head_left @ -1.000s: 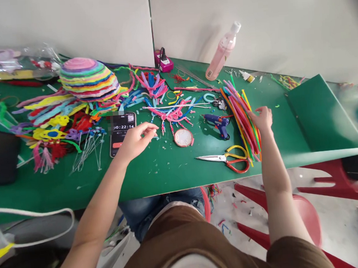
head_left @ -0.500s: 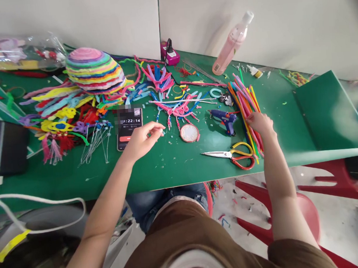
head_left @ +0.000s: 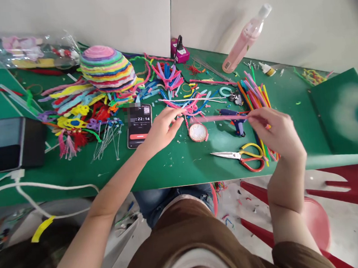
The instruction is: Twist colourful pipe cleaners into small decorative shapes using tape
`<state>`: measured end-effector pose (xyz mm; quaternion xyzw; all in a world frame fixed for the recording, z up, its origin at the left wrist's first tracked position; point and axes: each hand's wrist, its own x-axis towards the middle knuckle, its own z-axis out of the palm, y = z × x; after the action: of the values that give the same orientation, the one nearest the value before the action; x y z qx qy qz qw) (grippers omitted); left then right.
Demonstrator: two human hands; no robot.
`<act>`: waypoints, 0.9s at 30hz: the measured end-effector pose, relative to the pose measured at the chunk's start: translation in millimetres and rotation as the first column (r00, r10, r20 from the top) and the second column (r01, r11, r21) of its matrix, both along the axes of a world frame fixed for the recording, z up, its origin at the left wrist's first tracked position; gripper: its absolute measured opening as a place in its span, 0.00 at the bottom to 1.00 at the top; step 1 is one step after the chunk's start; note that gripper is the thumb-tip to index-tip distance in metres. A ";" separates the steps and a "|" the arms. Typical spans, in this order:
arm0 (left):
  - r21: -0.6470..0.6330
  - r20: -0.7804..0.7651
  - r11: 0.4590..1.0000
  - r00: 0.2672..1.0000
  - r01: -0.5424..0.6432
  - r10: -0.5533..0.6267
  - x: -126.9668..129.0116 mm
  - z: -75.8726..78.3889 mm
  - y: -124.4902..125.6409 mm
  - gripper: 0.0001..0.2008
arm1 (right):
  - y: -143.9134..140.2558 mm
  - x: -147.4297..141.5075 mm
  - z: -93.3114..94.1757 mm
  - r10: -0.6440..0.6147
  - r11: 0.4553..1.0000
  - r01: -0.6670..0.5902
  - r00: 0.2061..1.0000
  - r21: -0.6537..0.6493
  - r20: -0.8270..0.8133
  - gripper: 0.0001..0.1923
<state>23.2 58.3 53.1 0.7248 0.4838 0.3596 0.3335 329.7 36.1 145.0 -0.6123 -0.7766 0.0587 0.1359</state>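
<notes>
My right hand [head_left: 273, 130] pinches one end of a pink pipe cleaner [head_left: 218, 117], which stretches left, blurred, above the blue glue gun [head_left: 238, 125]. Beneath that hand lies a bundle of colourful pipe cleaners [head_left: 258, 90]. My left hand [head_left: 168, 128] is held over the table with thumb and forefinger apart, close to the far end of the pink pipe cleaner but not visibly on it. Just right of it sits a small round dish of white bits [head_left: 198, 132]. Scissors with yellow and red handles [head_left: 241, 156] lie near the front edge.
Left of my left hand are a phone showing a timer [head_left: 139, 126] and a striped pipe-cleaner hat [head_left: 108, 69]. A pink bottle [head_left: 246, 40] stands by the wall. Pink and blue pipe-cleaner pieces [head_left: 171, 74] lie at the back. A red stool [head_left: 317, 222] is below right.
My right hand has lifted a pink pipe cleaner from the bundle and drawn it left over the glue gun. The view has shifted slightly left. My left hand stays near the dish.
</notes>
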 end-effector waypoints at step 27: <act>-0.525 0.501 0.725 0.850 0.446 -0.161 8.6 -30.4 0.1 0.09 | 20.2 -87.2 -54.2 0.274 0.954 -0.283 0.956 0.098 0.102 0.15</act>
<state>31.9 58.3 22.8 0.5480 0.3622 0.2651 0.7058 242.5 56.3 90.9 -0.4901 -0.8625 0.0069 0.1261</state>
